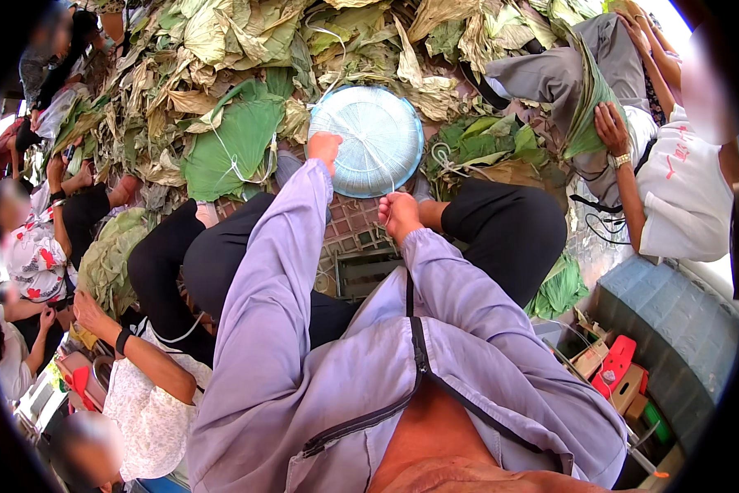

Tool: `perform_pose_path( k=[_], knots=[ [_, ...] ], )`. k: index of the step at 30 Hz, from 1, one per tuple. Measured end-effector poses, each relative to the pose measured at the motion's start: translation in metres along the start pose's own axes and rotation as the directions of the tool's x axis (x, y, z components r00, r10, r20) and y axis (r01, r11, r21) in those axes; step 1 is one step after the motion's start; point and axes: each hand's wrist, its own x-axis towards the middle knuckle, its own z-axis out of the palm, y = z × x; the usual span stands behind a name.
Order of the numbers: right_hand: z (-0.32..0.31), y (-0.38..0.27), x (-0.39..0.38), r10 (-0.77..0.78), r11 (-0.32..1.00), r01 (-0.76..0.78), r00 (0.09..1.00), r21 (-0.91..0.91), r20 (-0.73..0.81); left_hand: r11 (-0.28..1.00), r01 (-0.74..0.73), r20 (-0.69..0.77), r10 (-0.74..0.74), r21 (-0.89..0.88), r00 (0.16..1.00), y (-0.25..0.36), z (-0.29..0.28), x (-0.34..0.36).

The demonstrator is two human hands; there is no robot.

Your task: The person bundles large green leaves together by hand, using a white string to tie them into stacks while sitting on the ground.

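**A:** What are the person's 2 hands doing?

**B:** Both reach forward from lilac sleeves. The left hand (325, 148) rests on the near left rim of a round pale blue plate (378, 140), fingers curled over the edge and pressed together. The right hand (398, 214) sits just below the plate's near edge, closed into a loose fist. A thin white string (369, 156) runs across the plate toward that fist, and the fingers seem to pinch it, though the grip itself is too small to tell for sure.

**A:** Where is the plate?

**B:** It lies face down in front of the person's knees, between the 2 black trouser legs, at the edge of a big heap of leaves (221, 74), some dried brown, some green. A large green folded leaf (238, 140) tied with white string lies just left of it.

**A:** Who else is nearby?

**B:** A co-worker's hand (609, 127) at the upper right grips a green leaf bundle (587, 107). More people sit along the left side.
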Motion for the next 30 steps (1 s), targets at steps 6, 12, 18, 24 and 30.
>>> perform_pose_path(
  k=[6, 12, 18, 24, 30],
  knots=[
    [-0.055, 0.000, 0.066, 0.193, 0.976, -0.161, 0.951, 0.143, -0.243, 0.476, -0.381, 0.160, 0.441, 0.793, 0.883, -0.010, 0.056, -0.078],
    [-0.039, 0.000, 0.064, -0.501, 0.493, 0.218, 0.863, -0.842, -0.070, 0.236, -0.454, 0.323, 0.437, 0.859, 0.839, -0.026, 0.047, -0.091],
    [0.016, -0.082, 0.040, -0.714, 0.459, 0.499, 0.699, -0.735, 0.029, 0.186, -0.469, 0.350, 0.446, 0.864, 0.823, -0.040, 0.034, -0.102],
    [0.023, -0.105, 0.064, -0.686, 0.382, 0.475, 0.721, -0.793, 0.101, 0.196, -0.433, 0.353, 0.342, 0.880, 0.871, -0.035, 0.028, -0.108],
    [0.026, -0.092, 0.055, -0.663, 0.325, 0.449, 0.736, -0.832, 0.138, 0.420, -0.288, 0.156, 0.321, 0.861, 0.934, -0.016, 0.013, -0.096]
  ],
)
